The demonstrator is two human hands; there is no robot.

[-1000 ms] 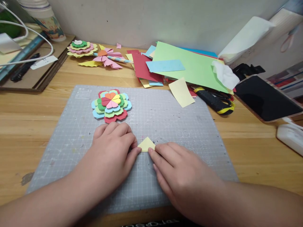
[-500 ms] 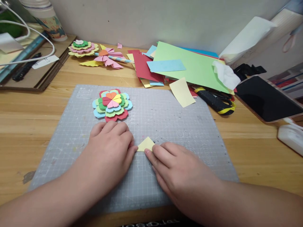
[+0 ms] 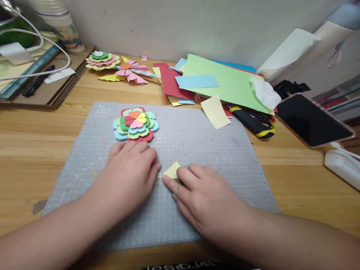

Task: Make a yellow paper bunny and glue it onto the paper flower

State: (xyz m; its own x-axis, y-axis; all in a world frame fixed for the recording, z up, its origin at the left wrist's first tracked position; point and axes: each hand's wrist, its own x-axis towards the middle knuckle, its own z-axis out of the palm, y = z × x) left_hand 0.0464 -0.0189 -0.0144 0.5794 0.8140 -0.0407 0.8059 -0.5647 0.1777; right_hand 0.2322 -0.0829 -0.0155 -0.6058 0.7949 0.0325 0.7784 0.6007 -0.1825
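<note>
A small piece of pale yellow paper (image 3: 172, 171), folded to a triangle, lies on the grey cutting mat (image 3: 185, 140). My right hand (image 3: 201, 195) presses it down from the right, one fingertip on its lower edge near the left corner and other fingers covering its right side. My left hand (image 3: 133, 170) rests on the mat at the paper's left corner, fingers curled and closed; their undersides are hidden, so I cannot tell whether they pinch anything. Just beyond my left hand sits a layered, many-coloured paper flower (image 3: 135, 124).
A loose yellow sheet (image 3: 216, 111) lies near a black-and-yellow cutter (image 3: 250, 122). Behind are stacked coloured papers (image 3: 222, 73), crumpled tissue (image 3: 265, 92) and a paper flower on a striped stem (image 3: 103, 60). A phone (image 3: 312, 118) lies right; paper cups (image 3: 64, 32) stand back left.
My right fingertip has slid left along the triangle's lower edge to its left corner. My left thumb has moved slightly up and left from that corner. The camera view has shifted slightly.
</note>
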